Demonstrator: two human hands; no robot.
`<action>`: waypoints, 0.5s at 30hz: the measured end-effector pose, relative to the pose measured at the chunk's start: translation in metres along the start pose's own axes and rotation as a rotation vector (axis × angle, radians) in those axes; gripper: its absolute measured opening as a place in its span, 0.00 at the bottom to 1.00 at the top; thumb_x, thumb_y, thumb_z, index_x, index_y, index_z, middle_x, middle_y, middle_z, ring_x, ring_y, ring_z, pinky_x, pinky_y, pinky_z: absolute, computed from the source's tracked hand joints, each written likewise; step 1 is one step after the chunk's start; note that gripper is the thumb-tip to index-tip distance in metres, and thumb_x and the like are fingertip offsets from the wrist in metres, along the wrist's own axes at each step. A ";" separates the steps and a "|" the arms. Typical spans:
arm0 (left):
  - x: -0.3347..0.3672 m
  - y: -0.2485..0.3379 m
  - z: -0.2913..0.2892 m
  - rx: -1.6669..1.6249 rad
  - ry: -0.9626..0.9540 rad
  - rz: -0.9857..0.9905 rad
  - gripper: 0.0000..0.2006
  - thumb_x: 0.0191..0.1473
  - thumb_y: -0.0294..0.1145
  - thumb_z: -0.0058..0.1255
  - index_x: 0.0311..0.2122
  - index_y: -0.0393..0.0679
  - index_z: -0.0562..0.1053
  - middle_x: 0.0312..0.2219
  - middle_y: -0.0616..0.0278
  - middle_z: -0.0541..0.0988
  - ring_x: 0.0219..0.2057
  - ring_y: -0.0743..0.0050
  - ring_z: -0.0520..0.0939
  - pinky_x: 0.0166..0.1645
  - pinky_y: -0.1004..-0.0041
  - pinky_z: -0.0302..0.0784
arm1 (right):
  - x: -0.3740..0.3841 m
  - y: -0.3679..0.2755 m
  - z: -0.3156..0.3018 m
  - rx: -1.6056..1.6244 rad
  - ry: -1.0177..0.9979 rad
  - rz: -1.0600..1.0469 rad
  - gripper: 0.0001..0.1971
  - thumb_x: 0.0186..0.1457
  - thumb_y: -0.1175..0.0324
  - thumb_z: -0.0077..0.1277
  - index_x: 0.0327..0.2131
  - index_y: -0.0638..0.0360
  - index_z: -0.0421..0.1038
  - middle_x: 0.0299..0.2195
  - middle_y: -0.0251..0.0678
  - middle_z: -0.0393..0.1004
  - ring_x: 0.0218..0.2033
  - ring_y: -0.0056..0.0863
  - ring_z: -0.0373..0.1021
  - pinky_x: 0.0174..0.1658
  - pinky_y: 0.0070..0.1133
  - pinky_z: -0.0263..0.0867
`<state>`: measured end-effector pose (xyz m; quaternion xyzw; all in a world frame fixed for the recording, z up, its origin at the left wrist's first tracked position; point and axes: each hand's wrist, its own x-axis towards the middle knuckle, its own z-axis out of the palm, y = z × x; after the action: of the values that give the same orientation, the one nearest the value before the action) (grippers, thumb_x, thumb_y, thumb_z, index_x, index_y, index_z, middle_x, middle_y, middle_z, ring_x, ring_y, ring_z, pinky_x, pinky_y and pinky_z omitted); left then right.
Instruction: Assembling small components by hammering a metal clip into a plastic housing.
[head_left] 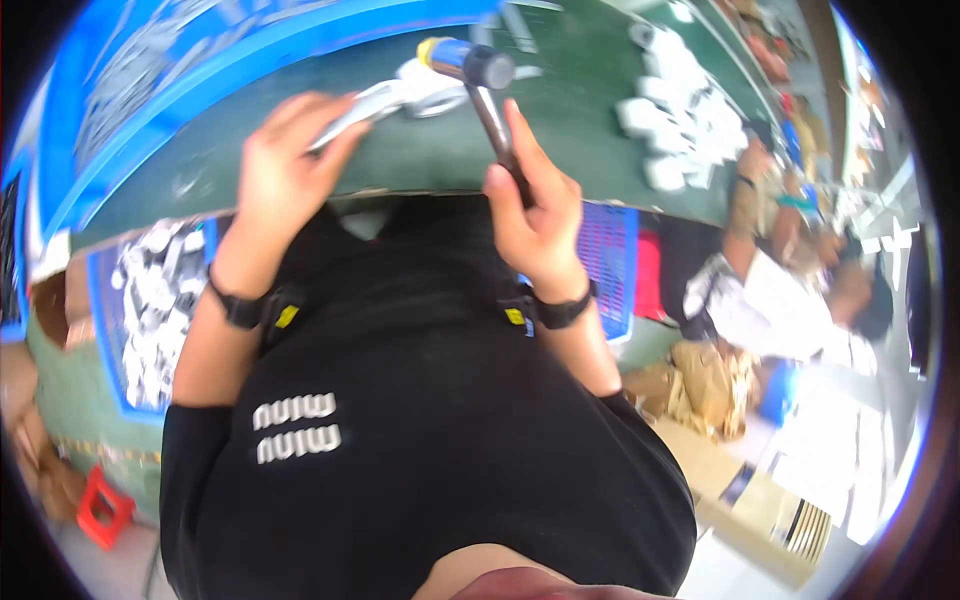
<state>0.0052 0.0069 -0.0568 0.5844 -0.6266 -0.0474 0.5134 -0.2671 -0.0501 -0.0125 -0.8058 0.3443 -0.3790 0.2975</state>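
Observation:
My left hand (282, 165) is closed around one end of a pale, shiny, strip-like part (375, 102), held over the green tabletop (570, 110). Motion blur hides the part's exact kind. A white rounded piece (422, 82) sits at its far end; whether the two are joined I cannot tell. In my right hand (540, 215) is a mallet (466, 63), its grey metal handle gripped low. The mallet's head, blue and yellow with a dark round face, is raised just beside and over the white piece.
A blue crate (340, 35) of long grey strips spans the far left. White parts lie in a pile (690, 110) at the far right. Blue baskets stand low at left (108, 335) and right (625, 265). A co-worker (770, 300) works at right, near a cardboard box (760, 510).

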 end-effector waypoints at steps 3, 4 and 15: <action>-0.002 0.003 -0.002 0.035 -0.002 0.038 0.13 0.56 0.28 0.71 0.46 0.37 0.85 0.40 0.51 0.87 0.40 0.51 0.88 0.47 0.63 0.84 | 0.009 0.023 -0.034 -0.205 0.226 0.065 0.33 0.58 0.74 0.64 0.67 0.63 0.71 0.29 0.39 0.76 0.29 0.35 0.74 0.37 0.26 0.72; -0.003 0.004 -0.001 0.042 -0.010 0.017 0.13 0.57 0.28 0.71 0.46 0.36 0.84 0.40 0.51 0.87 0.40 0.50 0.88 0.47 0.63 0.83 | 0.012 0.035 -0.048 -0.251 0.306 0.115 0.33 0.56 0.73 0.66 0.67 0.64 0.71 0.30 0.37 0.76 0.31 0.34 0.74 0.36 0.27 0.73; -0.002 0.008 0.002 0.047 -0.028 0.026 0.14 0.58 0.25 0.68 0.49 0.35 0.84 0.41 0.50 0.86 0.41 0.52 0.88 0.49 0.65 0.82 | -0.026 0.145 -0.165 -0.893 0.484 0.398 0.33 0.55 0.64 0.69 0.64 0.61 0.74 0.57 0.56 0.70 0.51 0.56 0.76 0.54 0.40 0.75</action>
<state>-0.0021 0.0101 -0.0539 0.5875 -0.6421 -0.0343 0.4913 -0.4615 -0.1510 -0.0420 -0.6630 0.6761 -0.3069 -0.0953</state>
